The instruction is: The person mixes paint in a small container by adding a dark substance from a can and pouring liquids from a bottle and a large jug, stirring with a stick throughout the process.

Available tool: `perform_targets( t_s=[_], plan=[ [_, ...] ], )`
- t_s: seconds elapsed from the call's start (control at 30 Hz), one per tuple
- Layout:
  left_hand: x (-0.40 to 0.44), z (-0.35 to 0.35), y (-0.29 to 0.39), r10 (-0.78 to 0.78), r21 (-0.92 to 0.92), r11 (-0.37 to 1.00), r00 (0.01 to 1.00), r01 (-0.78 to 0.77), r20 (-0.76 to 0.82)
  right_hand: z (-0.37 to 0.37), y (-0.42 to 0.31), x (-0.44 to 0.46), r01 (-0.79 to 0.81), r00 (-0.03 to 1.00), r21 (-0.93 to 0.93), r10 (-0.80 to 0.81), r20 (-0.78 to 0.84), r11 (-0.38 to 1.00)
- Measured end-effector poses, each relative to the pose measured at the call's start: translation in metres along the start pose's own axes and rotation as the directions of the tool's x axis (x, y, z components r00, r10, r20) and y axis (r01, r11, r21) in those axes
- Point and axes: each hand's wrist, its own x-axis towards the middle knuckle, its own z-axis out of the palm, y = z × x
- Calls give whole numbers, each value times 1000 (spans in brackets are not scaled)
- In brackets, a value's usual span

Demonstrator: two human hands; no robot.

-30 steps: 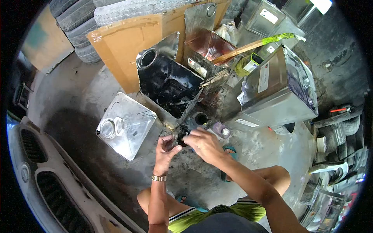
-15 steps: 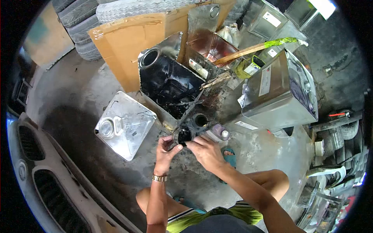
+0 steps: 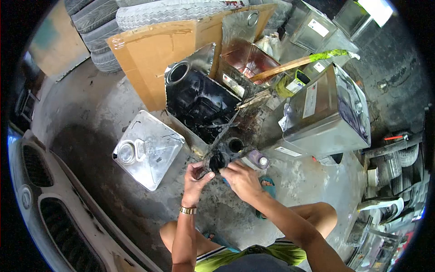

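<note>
A small open container with a black inside is gripped at its left side by my left hand, thumb against the near wall. My right hand is closed in a pinch at the container's right rim. What its fingers hold is hidden; a bit of blue shows below them. Just beyond stands a second blackened container. A small bottle with purple stains stands right of them. Behind is a large cut-open metal can, its inside coated black.
A closed square metal tin lies to the left. A tall tin stands at right. A wooden stick leans in a red-stained can. Cardboard and tyres are behind; a car front is at left.
The view has shifted slightly, so the scene sits a little lower. Both hands stay at the small container, and a bit of blue now shows under my right fingers.
</note>
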Motion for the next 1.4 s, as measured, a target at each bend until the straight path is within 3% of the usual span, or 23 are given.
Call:
perform_targets(
  t_s=[0.07, 0.13, 0.27, 0.33, 0.4, 0.47, 0.57, 0.73, 0.8, 0.87, 0.93, 1.17, 1.3, 1.4],
  plan=[
    [-1, 2, -1, -7, -16, 1000, 1000, 7, 10, -1, 3, 2, 8, 1000, 42, -8, -14, 999],
    [-3, 5, 1, -2, -14, 1000, 1000, 2, 7, -8, 4, 14, -51, 988, 6, 52, -143, 999],
    [1, 0, -5, 47, 50, 998, 998, -49, 28, 0, -8, 8, -49, 996, 194, 61, -58, 980],
    [0, 2, -8, 15, 28, 999, 1000, -16, 24, -3, -9, 14, -53, 997, 181, 63, -53, 982],
    [0, 0, -5, -6, 14, 1000, 1000, 6, 12, -6, -6, 23, -72, 974, 148, 102, -203, 986],
    [0, -1, -3, 10, 52, 999, 1000, -10, 2, -2, 0, 11, -96, 973, 101, 115, -199, 990],
    [0, -1, -6, 15, 47, 999, 1000, -15, 3, 1, -5, -2, -148, 984, 231, 165, -59, 962],
    [0, 2, 1, 6, 46, 999, 1000, -8, 26, -10, 4, 10, -145, 975, 172, 170, -142, 974],
    [-3, 3, 5, 7, 61, 998, 1000, -8, 10, -23, 9, 5, -166, 976, 373, 205, -67, 913],
    [-4, 2, 11, 8, 121, 993, 999, -13, 40, -45, 14, 7, -121, 982, 394, 168, -88, 911],
    [-5, -3, 5, -19, 108, 994, 1000, 17, 15, -71, 11, 8, -199, 972, 439, 232, -22, 876],
    [-6, -2, 11, -5, 40, 999, 1000, 4, 26, -70, 31, -8, -24, 1000, 329, 17, 23, 944],
    [-3, -7, 5, -16, 45, 999, 999, 15, 28, -67, 33, -19, -31, 999, 359, 23, 26, 933],
    [-1, -10, -1, -15, 20, 1000, 1000, 15, 7, -68, 37, -26, 29, 999, 257, -34, 16, 966]
  ],
)
